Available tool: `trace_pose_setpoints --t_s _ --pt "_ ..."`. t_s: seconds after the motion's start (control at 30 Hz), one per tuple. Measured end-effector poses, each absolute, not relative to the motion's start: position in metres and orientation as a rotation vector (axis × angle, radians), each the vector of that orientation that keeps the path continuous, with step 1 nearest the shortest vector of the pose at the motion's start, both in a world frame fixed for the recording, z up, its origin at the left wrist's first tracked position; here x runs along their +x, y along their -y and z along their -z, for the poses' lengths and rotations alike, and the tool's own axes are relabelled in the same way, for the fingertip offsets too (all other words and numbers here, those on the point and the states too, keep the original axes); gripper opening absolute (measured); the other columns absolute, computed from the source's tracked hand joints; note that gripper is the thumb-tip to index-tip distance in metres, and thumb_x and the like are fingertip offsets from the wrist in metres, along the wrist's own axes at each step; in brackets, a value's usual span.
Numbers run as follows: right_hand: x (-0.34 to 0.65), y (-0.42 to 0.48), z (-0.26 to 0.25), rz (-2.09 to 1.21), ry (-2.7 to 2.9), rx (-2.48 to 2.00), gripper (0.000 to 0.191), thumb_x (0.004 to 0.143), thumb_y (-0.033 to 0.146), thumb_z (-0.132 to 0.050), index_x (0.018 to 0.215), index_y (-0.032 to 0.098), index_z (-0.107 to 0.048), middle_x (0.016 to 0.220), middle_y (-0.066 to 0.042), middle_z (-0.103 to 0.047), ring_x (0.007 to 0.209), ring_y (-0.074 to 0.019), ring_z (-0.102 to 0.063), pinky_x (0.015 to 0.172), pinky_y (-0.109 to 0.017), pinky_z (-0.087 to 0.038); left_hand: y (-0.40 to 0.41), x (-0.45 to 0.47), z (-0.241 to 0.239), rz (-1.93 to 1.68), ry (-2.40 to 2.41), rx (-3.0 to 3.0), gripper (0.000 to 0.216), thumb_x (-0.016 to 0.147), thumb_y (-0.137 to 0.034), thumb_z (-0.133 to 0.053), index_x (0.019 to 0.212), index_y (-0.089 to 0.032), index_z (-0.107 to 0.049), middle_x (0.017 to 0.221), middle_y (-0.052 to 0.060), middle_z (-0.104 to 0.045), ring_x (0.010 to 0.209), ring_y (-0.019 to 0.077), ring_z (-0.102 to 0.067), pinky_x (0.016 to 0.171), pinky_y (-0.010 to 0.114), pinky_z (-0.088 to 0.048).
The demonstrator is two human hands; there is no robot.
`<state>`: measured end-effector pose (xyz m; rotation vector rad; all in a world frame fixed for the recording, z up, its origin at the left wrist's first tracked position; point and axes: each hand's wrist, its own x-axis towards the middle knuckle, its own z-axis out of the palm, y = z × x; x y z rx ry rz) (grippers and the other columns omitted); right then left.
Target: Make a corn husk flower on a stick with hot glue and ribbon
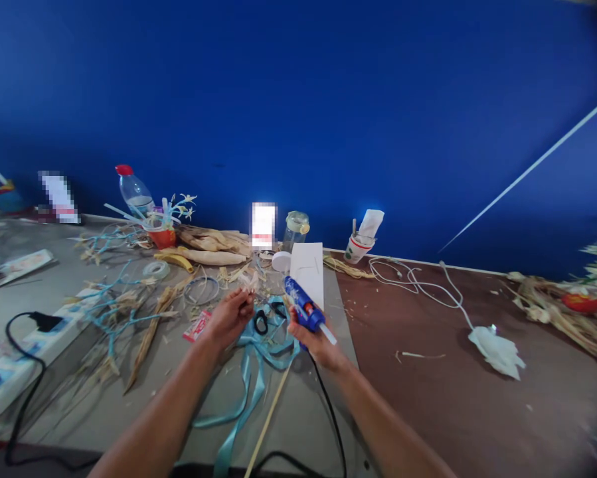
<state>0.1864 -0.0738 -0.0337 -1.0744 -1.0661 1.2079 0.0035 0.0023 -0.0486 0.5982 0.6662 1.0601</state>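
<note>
My right hand [323, 344] is wrapped round a blue glue gun [303, 304], whose white glue stick pokes out at the back and whose black cord runs down toward me. To its left, my left hand [228, 317] is closed in a pinch on a small pale, dried petal-like piece [249, 281]; its exact kind is unclear. Between the hands lie black-handled scissors [261, 322], partly hidden. Light blue ribbon [246, 372] trails below them across the grey table. A thin pale stick [271, 418] lies near the ribbon.
Left are a white power strip [39, 352], blue-stemmed dried flowers [111, 318], a tape roll [156, 269] and dried husks [213, 242]. Behind stand a bottle [135, 192], a red cup [163, 236] and a glass jar [295, 229]. A white cable [418, 285] crosses the brown surface on the right.
</note>
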Motion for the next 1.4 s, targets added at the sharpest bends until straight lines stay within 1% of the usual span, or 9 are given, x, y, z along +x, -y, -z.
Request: trace_pose_setpoints --t_s 0.1,0.13,0.27,0.4,0.67,0.9,1.1,1.23,1.4 --pt "0.183 0.061 0.02 -1.299 0.787 -0.97 0.024 0.062 0.03 -0.071 0.079 0.019 -0.059 0.055 0.004 -0.054 0.049 -0.0082 -0.048 0.05 -0.021 -0.039 -0.001 0.007 0.049 -1.01 -0.709 0.641 0.024 0.068 -0.025 -0.071 0.068 -0.013 -0.051 0.057 -0.004 -0.048 0.042 0.0019 -0.034 0.041 0.014 -0.029" --pt "0.181 0.056 0.014 -1.315 0.743 -0.935 0.022 0.062 0.027 -0.071 0.078 0.019 -0.057 0.053 0.005 -0.053 0.047 -0.0072 -0.046 0.048 -0.02 -0.036 0.0 0.009 0.05 -0.993 -0.725 0.661 0.024 0.066 -0.026 -0.073 0.068 -0.013 -0.053 0.057 -0.004 -0.048 0.043 0.0023 -0.035 0.041 0.014 -0.029" --pt "0.171 0.042 -0.001 -1.327 0.641 -0.876 0.024 0.058 0.022 -0.071 0.076 0.019 -0.055 0.068 0.003 -0.062 0.048 -0.0056 -0.049 0.049 -0.019 -0.037 0.001 0.013 0.053 -0.966 -0.75 0.762 0.025 0.062 -0.027 -0.076 0.068 -0.012 -0.056 0.058 -0.003 -0.05 0.046 0.0032 -0.038 0.042 0.014 -0.03" --pt "0.163 0.036 0.002 -1.305 0.711 -0.977 0.021 0.059 0.025 -0.071 0.073 0.017 -0.057 0.054 0.005 -0.056 0.045 -0.0058 -0.047 0.047 -0.019 -0.035 0.001 0.013 0.058 -0.934 -0.769 0.844 0.024 0.064 -0.03 -0.075 0.067 -0.013 -0.058 0.057 -0.003 -0.049 0.047 0.0038 -0.039 0.043 0.015 -0.03" --pt "0.16 0.028 0.012 -1.273 0.791 -1.158 0.013 0.058 0.022 -0.064 0.066 0.017 -0.056 0.044 0.007 -0.05 0.039 -0.0057 -0.042 0.04 -0.018 -0.027 0.002 0.013 0.059 -0.907 -0.723 0.84 0.021 0.065 -0.028 -0.074 0.069 -0.011 -0.062 0.057 -0.002 -0.048 0.047 0.0041 -0.038 0.043 0.015 -0.03" --pt "0.163 0.025 0.017 -1.161 0.766 -1.178 0.011 0.059 0.023 -0.061 0.068 0.017 -0.057 0.045 0.008 -0.049 0.04 -0.0063 -0.041 0.042 -0.019 -0.029 0.006 0.013 0.045 -0.999 -0.689 0.612 0.017 0.074 -0.023 -0.064 0.075 -0.007 -0.066 0.061 0.002 -0.05 0.051 0.0056 -0.042 0.044 0.015 -0.035" --pt "0.163 0.022 0.023 -1.106 0.806 -1.2 0.012 0.061 0.026 -0.061 0.07 0.019 -0.056 0.046 0.009 -0.049 0.041 -0.0074 -0.041 0.043 -0.02 -0.029 0.008 0.015 0.044 -0.954 -0.593 0.568 0.011 0.078 -0.018 -0.058 0.074 -0.009 -0.063 0.057 -0.001 -0.044 0.046 0.0048 -0.037 0.045 0.016 -0.035" --pt "0.163 0.02 0.025 -1.099 0.807 -1.218 0.012 0.062 0.026 -0.061 0.069 0.019 -0.056 0.045 0.009 -0.048 0.041 -0.0077 -0.042 0.043 -0.02 -0.029 0.01 0.016 0.041 -0.966 -0.536 0.544 0.005 0.076 -0.013 -0.06 0.08 -0.01 -0.062 0.067 0.001 -0.05 0.051 0.0055 -0.042 0.05 0.018 -0.04" --pt "0.163 0.02 0.025 -1.097 0.788 -1.219 0.013 0.061 0.027 -0.06 0.07 0.019 -0.056 0.045 0.008 -0.048 0.042 -0.008 -0.042 0.043 -0.02 -0.03 0.011 0.016 0.038 -0.977 -0.587 0.578 0.013 0.068 -0.009 -0.067 0.079 -0.012 -0.062 0.071 0.0 -0.053 0.055 0.0054 -0.044 0.052 0.017 -0.04"
